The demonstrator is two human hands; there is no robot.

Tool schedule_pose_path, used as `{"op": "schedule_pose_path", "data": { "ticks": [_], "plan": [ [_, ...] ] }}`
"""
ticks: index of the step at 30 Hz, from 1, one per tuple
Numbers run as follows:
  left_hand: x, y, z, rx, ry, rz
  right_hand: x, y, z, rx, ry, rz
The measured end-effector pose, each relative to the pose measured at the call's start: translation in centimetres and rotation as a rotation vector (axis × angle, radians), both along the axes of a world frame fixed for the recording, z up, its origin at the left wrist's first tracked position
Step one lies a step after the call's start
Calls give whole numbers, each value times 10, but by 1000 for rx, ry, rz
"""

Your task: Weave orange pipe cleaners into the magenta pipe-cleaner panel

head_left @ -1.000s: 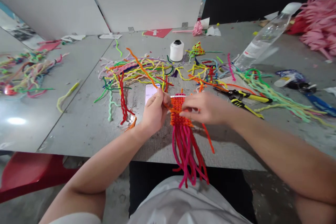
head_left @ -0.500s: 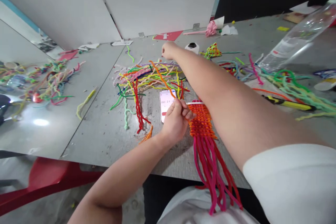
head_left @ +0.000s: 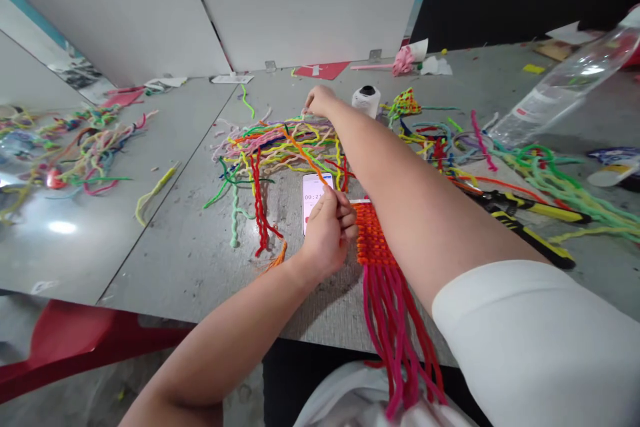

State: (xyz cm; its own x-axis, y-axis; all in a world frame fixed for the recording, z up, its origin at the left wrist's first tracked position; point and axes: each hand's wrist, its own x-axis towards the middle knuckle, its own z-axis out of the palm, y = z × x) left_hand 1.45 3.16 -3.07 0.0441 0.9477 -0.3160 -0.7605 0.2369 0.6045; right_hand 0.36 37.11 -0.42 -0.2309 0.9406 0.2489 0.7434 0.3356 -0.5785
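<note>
My left hand [head_left: 327, 230] is closed in a pinch on an orange yarn strand [head_left: 311, 160], which runs up and left over the yarn pile. Beside this hand lies a woven orange and red piece [head_left: 374, 235]. Its pink and red warp strands [head_left: 400, 333] hang over the table edge onto my lap. My right hand [head_left: 321, 101] reaches across to the far side of the loose yarn pile [head_left: 280, 140], fingers pinched together; a small pale bit shows at the fingertips, too small to name. A phone [head_left: 316, 190] with a running timer lies partly behind my left hand.
Yellow and black pliers [head_left: 540, 240] and more yarn [head_left: 545, 170] lie right of my right arm. A clear plastic bottle [head_left: 560, 90] leans at the far right. A white bottle [head_left: 366, 100] stands behind my right forearm. A red chair [head_left: 75, 340] is at lower left.
My view has shifted slightly, showing more of the pliers. My right hand has stayed near the pile's far side, its fingers turned lower. My left hand keeps its pinch on the orange strand.
</note>
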Motion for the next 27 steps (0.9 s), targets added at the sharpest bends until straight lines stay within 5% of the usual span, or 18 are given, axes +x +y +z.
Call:
{"op": "schedule_pose_path", "data": {
  "ticks": [3,11,19,27],
  "plan": [
    [0,0,1,7,6,-6,19,9,12,62,77,7],
    [-1,-1,0,28,27,2,85,17,78,357,220,-46],
    [-1,2,-1,30,100,35,102,-13,89,476,93,68],
    [-4,2,2,77,91,31,124,-39,125,656,246,-262]
  ]
}}
